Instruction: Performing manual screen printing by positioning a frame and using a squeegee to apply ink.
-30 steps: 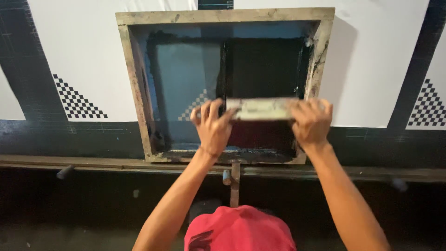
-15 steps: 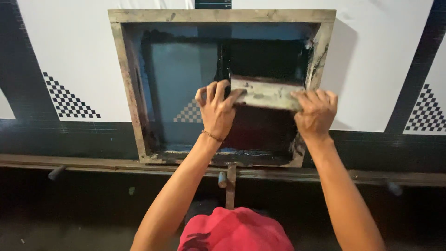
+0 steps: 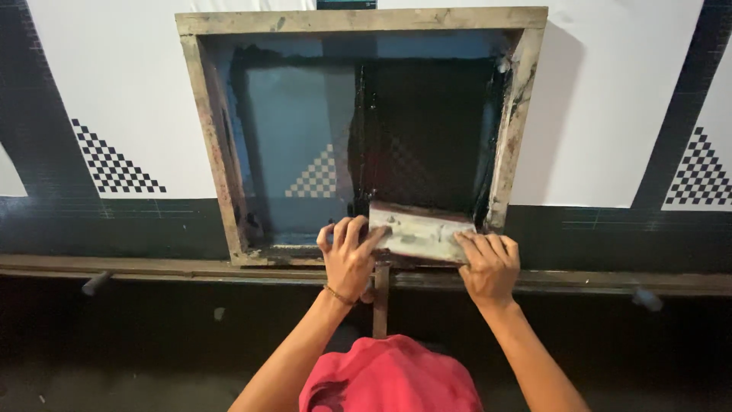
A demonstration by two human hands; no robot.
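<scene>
Squeegee held crosswise at the frame's near edge, one hand on each end.

The frame (image 3: 202, 137) lies flat on the white cloth (image 3: 114, 76), its right half black with ink. Inside it, against the near rail, the squeegee (image 3: 422, 231) runs left to right, slightly tilted. Your left hand (image 3: 348, 259) grips its left end, your right hand (image 3: 488, 265) its right end, fingers curled over the top; both sit equally close.

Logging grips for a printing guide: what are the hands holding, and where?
Both hold the squeegee: left hand on its left end, right hand on its right end, inside the wooden screen frame.
</scene>
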